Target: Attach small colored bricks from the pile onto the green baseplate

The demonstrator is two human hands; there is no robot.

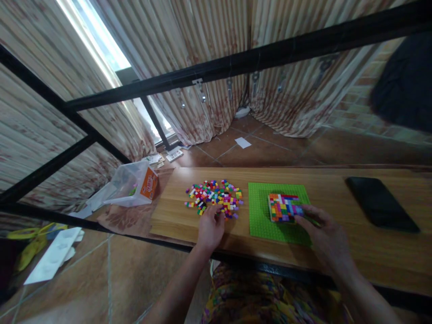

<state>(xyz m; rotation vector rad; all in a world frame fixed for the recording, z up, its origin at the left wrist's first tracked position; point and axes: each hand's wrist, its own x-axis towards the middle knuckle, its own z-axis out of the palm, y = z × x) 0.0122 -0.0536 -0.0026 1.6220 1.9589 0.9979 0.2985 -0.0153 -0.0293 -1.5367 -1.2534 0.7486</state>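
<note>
A loose pile of small colourful building bricks (214, 191) lies on the wooden table. My left hand (212, 222) rests at the near edge of this pile with its fingertips bent down among the bricks; whether a brick is pinched there is hidden. To the right, a green baseplate (258, 216) carries a block built of many-coloured bricks (281, 207). My right hand (322, 229) is at the right side of that block, thumb and fingers closed against its right end, where small blue bricks show. The fingertips partly cover that end.
A black phone (381, 202) lies on the table at the right. Off the table's left end stands a clear plastic box (130, 184) with an orange label. A black metal bar (216, 67) crosses in front of the curtains (209, 36). A white panel (54, 256) is at lower left.
</note>
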